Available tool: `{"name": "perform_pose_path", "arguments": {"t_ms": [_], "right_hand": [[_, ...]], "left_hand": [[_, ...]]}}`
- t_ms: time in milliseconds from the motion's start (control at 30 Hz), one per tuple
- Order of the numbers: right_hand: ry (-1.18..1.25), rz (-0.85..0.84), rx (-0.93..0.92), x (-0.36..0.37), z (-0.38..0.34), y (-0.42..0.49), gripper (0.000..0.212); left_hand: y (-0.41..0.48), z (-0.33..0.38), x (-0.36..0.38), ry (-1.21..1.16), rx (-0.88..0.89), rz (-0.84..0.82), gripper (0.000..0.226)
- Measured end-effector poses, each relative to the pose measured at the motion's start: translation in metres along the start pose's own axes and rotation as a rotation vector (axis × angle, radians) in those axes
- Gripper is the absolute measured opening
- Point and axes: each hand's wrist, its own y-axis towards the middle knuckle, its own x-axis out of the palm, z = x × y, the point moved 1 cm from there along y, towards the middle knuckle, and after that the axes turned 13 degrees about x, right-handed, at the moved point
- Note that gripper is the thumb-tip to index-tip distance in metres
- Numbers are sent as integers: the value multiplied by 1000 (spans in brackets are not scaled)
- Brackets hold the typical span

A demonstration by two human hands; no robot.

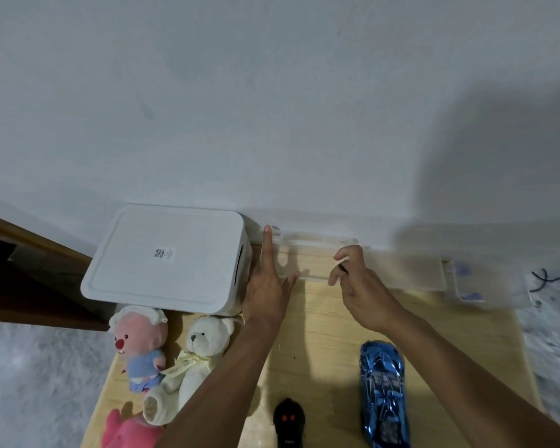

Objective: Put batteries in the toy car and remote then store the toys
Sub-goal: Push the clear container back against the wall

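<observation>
Three plushies (204, 347) sit left on the table (320, 334), one white bin (167, 257) behind, lid on. Left hand (267, 286): fingers straight, flat against a clear box (311, 253), contents unreadable. Right hand (359, 286) curls over it; what it grips, can't tell. One remote (289, 421), one blue car (383, 392) at the near edge. A second clear box (485, 286) holds bluish bits.

home | plush toys (188, 360) | wooden table (320, 334) | carpet (29, 383)
</observation>
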Motion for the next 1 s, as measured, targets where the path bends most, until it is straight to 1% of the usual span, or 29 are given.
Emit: {"name": "perform_pose_path", "arguments": {"t_ms": [33,133,167,233,300,367,400,467,567,667,733,800,833,867,900,967,1000], "right_hand": [[12,-32,0,2,1,0,37],[155,30,10,4,-4,8,14],[192,73,-3,4,-7,11,11],[188,187,-71,7,-15,15,11],[209,314,-94,12,-21,15,12],[279,418,-31,18,-20,15,10],[309,441,23,22,-18,16,9],[324,436,138,31,-12,20,12],[239,398,275,44,-11,28,17],[138,375,320,49,-18,35,9],[73,424,334,47,-21,32,16],[73,586,285,39,-21,21,12],[72,686,215,34,-21,14,11],[51,760,133,28,-19,9,15],[5,780,62,23,-17,7,23],[-144,699,-30,14,-13,14,40],[-223,653,-60,11,-11,20,44]], "left_hand": [[0,0,0,-7,-1,-1,110],[0,0,-1,14,-9,-11,110],[0,0,-1,19,-16,-13,109],[0,1,0,15,-24,-15,108],[-1,0,0,4,-23,-14,105],[-2,-1,0,7,-20,-13,105],[-3,-1,0,12,-21,-13,105],[-3,-1,2,32,-25,-12,105],[-3,-1,3,51,-23,-3,106],[-4,-1,3,44,-21,11,108],[-4,0,2,47,-30,7,108],[-4,1,1,54,-33,-1,109],[-4,1,0,56,-34,-6,109],[-3,0,1,65,-37,-10,109],[-4,0,1,80,-40,-15,108],[-5,2,1,103,-32,-27,106],[-6,3,0,103,-27,-35,104]]}}
